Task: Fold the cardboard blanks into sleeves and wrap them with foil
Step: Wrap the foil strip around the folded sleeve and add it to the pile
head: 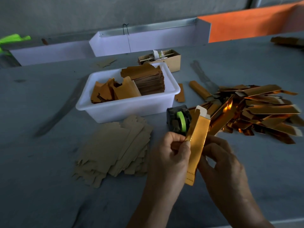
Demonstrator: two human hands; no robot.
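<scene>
A long gold foil-covered sleeve (196,145) stands nearly upright between my hands, its white cardboard flaps open at the top. My left hand (171,155) pinches its left edge with thumb and fingers. My right hand (220,163) curls round its right side from behind. A fanned stack of flat brown cardboard blanks (115,150) lies on the table to the left. A heap of finished gold sleeves (256,112) lies to the right.
A white plastic tub (125,106) holding gold blanks and a tall brown stack stands behind the hands. A black tape dispenser with a green roll (178,120) sits just beyond the sleeve. A small cardboard box (172,60) and white bins stand farther back.
</scene>
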